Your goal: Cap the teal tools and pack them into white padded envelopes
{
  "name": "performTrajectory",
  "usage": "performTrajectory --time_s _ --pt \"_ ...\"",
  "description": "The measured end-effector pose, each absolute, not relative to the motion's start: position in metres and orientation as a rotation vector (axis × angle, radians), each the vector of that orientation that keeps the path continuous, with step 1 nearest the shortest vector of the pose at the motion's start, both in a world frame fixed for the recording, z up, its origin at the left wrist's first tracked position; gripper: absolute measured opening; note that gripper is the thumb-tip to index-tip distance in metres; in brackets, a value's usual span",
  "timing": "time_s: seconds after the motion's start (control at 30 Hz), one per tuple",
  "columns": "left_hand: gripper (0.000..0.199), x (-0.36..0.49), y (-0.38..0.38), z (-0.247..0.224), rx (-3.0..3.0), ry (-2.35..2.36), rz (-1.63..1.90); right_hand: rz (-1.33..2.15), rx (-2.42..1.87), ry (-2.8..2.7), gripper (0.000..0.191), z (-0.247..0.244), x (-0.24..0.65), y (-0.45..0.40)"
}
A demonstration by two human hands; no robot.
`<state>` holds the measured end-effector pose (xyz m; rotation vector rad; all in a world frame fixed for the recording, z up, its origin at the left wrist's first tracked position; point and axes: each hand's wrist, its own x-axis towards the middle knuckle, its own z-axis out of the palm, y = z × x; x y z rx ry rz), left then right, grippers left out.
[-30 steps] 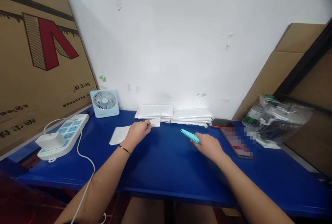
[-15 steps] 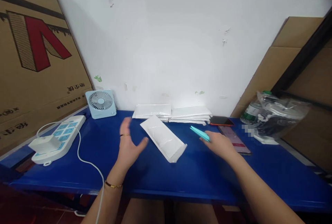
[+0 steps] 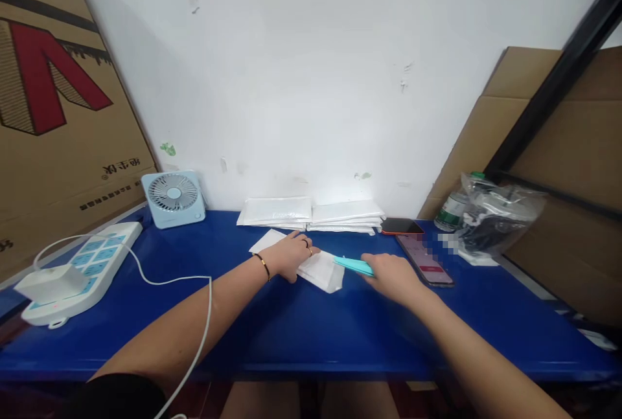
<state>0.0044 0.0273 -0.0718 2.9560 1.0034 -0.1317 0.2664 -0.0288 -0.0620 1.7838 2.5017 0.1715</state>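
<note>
A white padded envelope lies slantwise on the blue table, partly covered by my left hand. That hand rests on the envelope's middle with its fingers bent round the far edge, and a ring and a bracelet show on it. My right hand is closed round a turquoise tool, perhaps scissors or a cutter. The tool's tip is at the envelope's right end; whether it touches is hard to tell. Behind stand two low stacks of white envelopes, a left stack and a right stack.
A light blue fan stands at the back left, near a power strip whose white cable crosses my left forearm. Two phones, one black and one with a lit screen, lie right. Beyond are a bottle and plastic bag.
My left hand has moved right and come down onto the envelope. The turquoise tool in my right hand has moved left to the envelope's end. The view has shifted slightly.
</note>
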Motion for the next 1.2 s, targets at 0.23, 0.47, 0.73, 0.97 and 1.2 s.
performTrajectory --time_s 0.23,0.47,0.73,0.97,1.2 --pt "0.115 0.007 0.047 -0.09 2.732 1.084 -0.007 0.21 1.725 2.455 0.016 -0.083 0.267 -0.017" --pt "0.071 0.011 0.039 -0.086 2.685 1.116 0.273 0.333 1.694 2.42 0.013 -0.087 0.284 -0.008" --pt "0.054 0.03 0.016 -0.092 2.605 1.222 0.356 0.351 1.642 2.511 0.021 -0.081 0.243 -0.007" --pt "0.074 0.033 0.01 -0.102 2.656 1.223 0.321 -0.029 1.562 2.666 0.067 -0.073 0.231 0.004" --pt "0.078 0.032 0.012 -0.103 2.654 1.239 0.325 -1.56 2.149 2.863 0.073 -0.103 0.292 -0.002"
